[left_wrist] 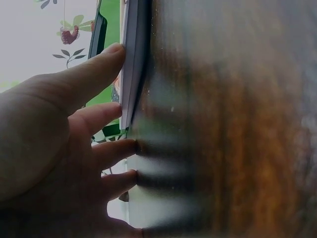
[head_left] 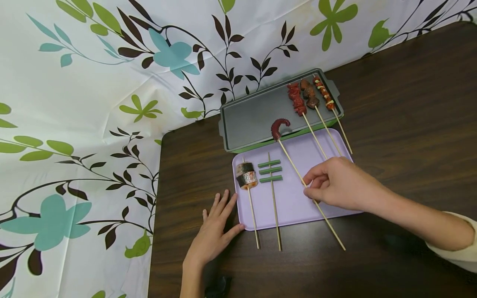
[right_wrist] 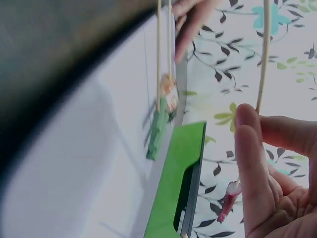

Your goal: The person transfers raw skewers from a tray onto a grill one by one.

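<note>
My right hand (head_left: pixel 337 184) pinches the stick of an octopus tentacle skewer (head_left: pixel 276 129) between thumb and fingertips. The curled, dark red tentacle hangs over the front edge of the grill (head_left: pixel 257 118); in the right wrist view the tentacle (right_wrist: pixel 229 201) shows beyond the fingers. My left hand (head_left: pixel 213 231) lies with spread fingers on the table, its thumb and index tip touching the left edge of the lilac tray (head_left: pixel 290 207). On that tray lie a seaweed-wrapped skewer (head_left: pixel 246 176) and a green bean-like skewer (head_left: pixel 271 171), their sticks jutting past the front rim.
Three skewers lie at the grill's right end: a red meat skewer (head_left: pixel 297 99), a browned meat skewer (head_left: pixel 310 94) and a red sausage-like skewer with yellow bits (head_left: pixel 324 93). Their sticks stick out over the tray. A leaf-patterned cloth (head_left: pixel 112 95) hangs behind the dark wooden table (head_left: pixel 402 124).
</note>
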The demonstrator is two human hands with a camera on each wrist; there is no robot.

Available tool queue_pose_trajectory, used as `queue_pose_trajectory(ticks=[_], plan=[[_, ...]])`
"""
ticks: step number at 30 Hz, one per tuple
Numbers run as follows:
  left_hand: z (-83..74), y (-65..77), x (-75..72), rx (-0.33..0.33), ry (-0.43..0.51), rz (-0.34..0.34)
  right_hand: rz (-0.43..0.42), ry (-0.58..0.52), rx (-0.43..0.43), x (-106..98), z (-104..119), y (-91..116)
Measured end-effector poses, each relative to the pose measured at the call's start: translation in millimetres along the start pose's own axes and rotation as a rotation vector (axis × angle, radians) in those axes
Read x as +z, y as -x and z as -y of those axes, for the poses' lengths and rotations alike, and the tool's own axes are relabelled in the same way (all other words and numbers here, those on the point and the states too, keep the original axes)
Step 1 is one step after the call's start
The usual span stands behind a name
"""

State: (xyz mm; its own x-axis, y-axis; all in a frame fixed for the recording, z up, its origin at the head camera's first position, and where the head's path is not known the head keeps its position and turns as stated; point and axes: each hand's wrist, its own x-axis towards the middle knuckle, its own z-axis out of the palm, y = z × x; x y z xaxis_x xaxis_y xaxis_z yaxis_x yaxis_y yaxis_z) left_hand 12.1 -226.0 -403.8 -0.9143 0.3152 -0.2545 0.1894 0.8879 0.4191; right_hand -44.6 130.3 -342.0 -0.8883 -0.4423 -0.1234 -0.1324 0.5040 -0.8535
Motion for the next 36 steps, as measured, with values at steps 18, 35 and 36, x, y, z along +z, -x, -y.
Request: queue_pose_trajectory(ticks=[18,35,36], plan=[[2.5,0.4,2.1,0.018,0.022,-0.005,-0.005,-0.094,0.1,-28,-2,-68],[2.5,0.2,0.9,0.014,0.023,-0.005,-0.001,-0.151,0.208,-37,-4,-103],[2.4,0.2,0.9,0.014,0.023,-0.005,-0.007,-0.144,0.211,-37,-4,-103]])
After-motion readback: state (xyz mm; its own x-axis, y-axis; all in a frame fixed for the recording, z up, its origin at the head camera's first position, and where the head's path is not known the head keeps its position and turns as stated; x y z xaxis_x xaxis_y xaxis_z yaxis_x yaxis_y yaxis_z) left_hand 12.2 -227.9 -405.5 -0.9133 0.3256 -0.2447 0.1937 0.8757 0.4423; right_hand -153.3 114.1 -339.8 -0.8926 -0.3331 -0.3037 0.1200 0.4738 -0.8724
